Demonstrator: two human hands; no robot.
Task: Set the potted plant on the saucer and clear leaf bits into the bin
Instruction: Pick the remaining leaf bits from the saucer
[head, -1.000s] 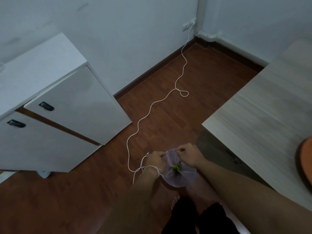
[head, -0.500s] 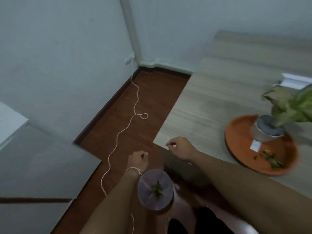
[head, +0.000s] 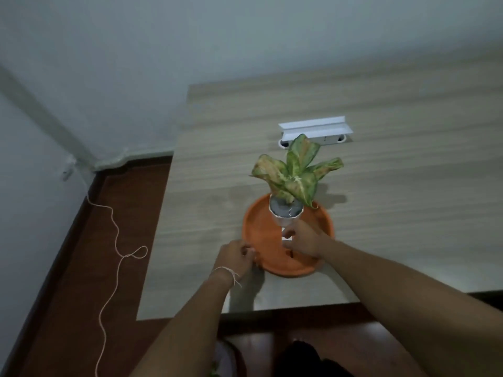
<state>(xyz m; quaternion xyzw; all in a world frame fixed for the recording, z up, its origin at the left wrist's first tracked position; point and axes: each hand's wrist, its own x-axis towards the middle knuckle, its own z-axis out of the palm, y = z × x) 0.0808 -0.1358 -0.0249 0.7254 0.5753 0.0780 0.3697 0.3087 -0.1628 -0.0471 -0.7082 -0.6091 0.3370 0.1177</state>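
The potted plant [head: 292, 175], with green and pink leaves in a small white pot [head: 285, 217], stands in the back half of the orange saucer [head: 258, 227] on the wooden table [head: 381, 213]. My left hand [head: 238, 258] is curled against the saucer's near-left rim and seems to grip it. My right hand [head: 303, 239] reaches down into the saucer just in front of the pot, fingers bent; it hides the leaf bits there. Only a sliver of the bin [head: 227, 357] shows on the floor by the bottom edge, below the table.
A white power strip [head: 315, 131] lies on the table behind the plant. A thin white cord [head: 114, 240] trails along the dark wood floor to a wall socket at the left. The wall stands close behind the table.
My view has swung up from the bin on the floor to the table. Both hands left the bin and came up to the saucer, the right one going in front of the pot.
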